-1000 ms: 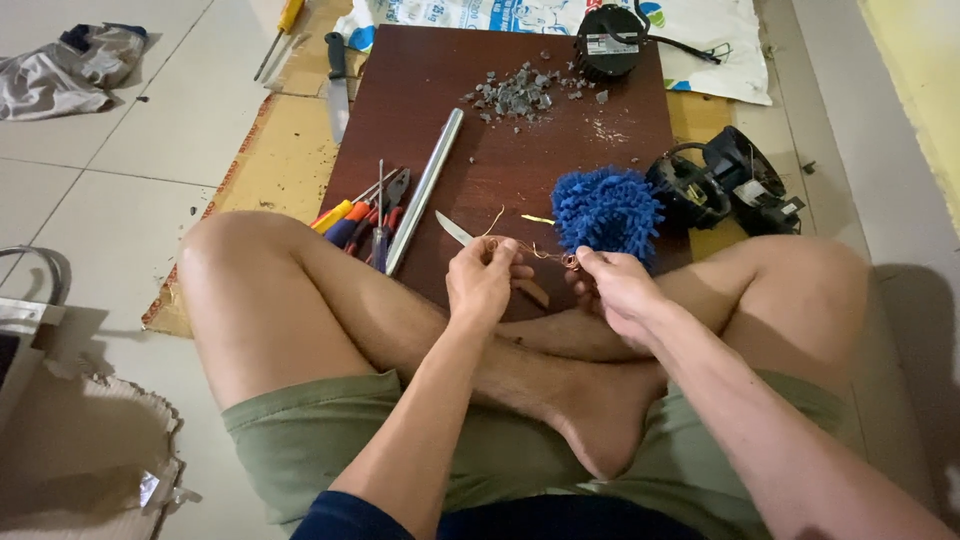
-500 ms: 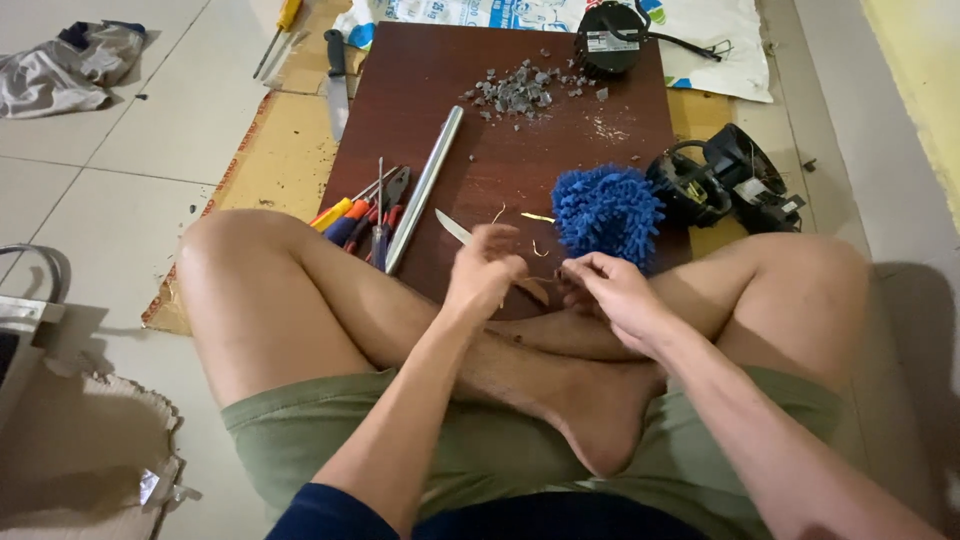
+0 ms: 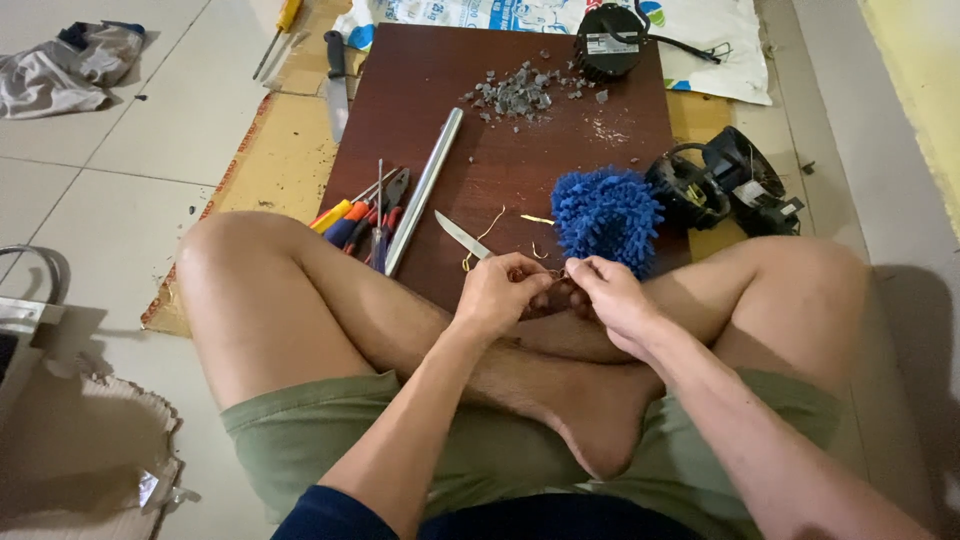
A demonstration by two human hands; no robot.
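Pinching something small between them, both hands, left hand (image 3: 497, 296) and right hand (image 3: 612, 296), curl nearly closed; the pinched item is hidden

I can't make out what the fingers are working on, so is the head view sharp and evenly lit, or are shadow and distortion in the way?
Head view: light is soft and even, no glare on the brown board; the left hand and right hand look fairly sharp but hide the small piece between them; wide-angle stretch shows at the knees and edges; a dark shadow falls on the floor at right.
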